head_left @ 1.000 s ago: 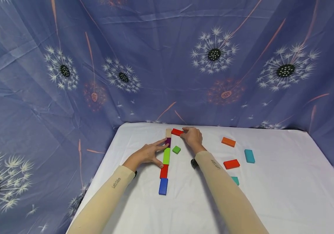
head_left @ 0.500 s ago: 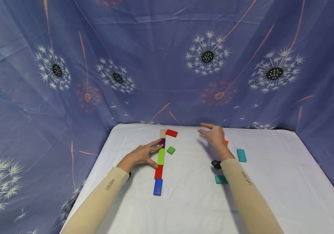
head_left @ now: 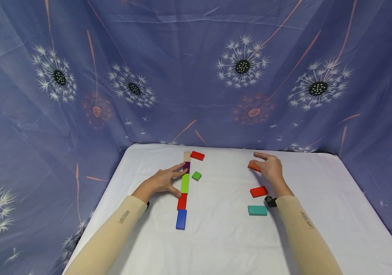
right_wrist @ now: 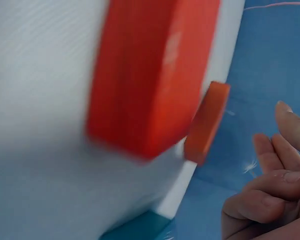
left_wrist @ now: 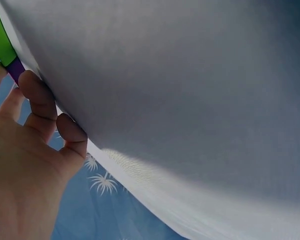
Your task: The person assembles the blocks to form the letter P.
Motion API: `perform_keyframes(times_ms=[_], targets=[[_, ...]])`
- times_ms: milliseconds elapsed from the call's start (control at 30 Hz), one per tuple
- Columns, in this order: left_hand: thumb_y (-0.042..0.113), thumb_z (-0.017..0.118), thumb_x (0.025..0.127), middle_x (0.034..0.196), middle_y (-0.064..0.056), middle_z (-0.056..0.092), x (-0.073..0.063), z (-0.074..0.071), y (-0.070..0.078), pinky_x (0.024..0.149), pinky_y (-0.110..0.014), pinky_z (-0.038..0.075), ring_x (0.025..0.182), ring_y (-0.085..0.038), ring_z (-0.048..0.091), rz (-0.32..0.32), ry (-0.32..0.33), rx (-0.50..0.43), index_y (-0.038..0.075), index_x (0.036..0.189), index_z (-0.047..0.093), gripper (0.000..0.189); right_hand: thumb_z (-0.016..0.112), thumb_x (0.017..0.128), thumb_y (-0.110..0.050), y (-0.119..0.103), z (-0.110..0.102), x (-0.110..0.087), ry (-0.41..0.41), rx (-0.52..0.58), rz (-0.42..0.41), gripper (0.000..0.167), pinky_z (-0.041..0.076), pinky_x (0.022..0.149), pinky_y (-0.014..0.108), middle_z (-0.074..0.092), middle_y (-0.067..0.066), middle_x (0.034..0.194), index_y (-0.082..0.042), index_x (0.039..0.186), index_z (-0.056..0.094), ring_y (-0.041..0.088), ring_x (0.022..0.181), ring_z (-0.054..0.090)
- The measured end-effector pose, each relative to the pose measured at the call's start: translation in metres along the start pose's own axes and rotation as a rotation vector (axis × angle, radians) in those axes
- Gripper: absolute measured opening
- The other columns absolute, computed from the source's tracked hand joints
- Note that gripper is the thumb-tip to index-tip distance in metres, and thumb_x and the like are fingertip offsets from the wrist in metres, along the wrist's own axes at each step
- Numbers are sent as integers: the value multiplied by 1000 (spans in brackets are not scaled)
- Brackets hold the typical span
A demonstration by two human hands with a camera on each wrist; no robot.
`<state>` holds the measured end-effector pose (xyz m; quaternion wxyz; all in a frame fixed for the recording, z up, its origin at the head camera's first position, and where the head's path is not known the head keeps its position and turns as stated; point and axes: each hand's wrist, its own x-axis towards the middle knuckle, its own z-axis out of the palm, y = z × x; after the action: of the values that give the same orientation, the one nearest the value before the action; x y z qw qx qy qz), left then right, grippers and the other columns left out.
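A row of blocks runs away from me in the head view: blue (head_left: pixel 181 219), red (head_left: pixel 182 201), lime green (head_left: pixel 184 184), purple (head_left: pixel 187 165) and plain wood (head_left: pixel 187 156). With fingers spread, my left hand (head_left: pixel 161 181) rests along the row, fingertips by the purple block and thumb at the red one. Farther right, my right hand (head_left: pixel 270 168) hovers at an orange block (head_left: pixel 254 167), thumb and index finger parted. From the right wrist, that orange block (right_wrist: pixel 207 122) appears apart from the fingers (right_wrist: pixel 290 125).
Beside the row's far end lies another red block (head_left: pixel 197 156), with a small green block (head_left: pixel 196 175) nearer. Toward the right are a red block (head_left: pixel 258 191) and a teal block (head_left: pixel 257 210). A patterned blue cloth (head_left: pixel 189 76) hangs behind the white table (head_left: pixel 216 244).
My right hand has let go of the red block by the row's far end and moved right to the orange block. The left hand has stayed along the row. The head view has shifted slightly.
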<state>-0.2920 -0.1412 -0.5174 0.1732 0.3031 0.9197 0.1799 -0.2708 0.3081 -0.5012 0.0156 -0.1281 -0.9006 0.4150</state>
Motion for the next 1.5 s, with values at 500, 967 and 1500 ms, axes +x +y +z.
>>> perform_keyframes(times_ms=[500,967,1500], targets=[[49,96,72,181,0,17,-2,0,0,123,-78,24,156,-40,41,-5,5,-20,24,166,38,114,76,98,-29,27,-3,1,-6,-104,107,48,42,117,62,58,23,155,-16,144,69,48,146,45],[49,96,73,180,-1,20,-2,2,-3,123,-75,26,157,-38,40,1,9,-12,25,166,38,112,78,96,-24,30,0,-1,18,-207,72,43,51,104,59,66,25,144,-10,136,74,47,132,57],[48,96,73,180,2,19,-2,3,-1,124,-76,25,157,-36,41,-5,15,-13,25,166,38,112,75,100,-27,11,4,-2,-3,-92,60,39,46,113,60,62,24,150,-13,137,74,47,141,50]])
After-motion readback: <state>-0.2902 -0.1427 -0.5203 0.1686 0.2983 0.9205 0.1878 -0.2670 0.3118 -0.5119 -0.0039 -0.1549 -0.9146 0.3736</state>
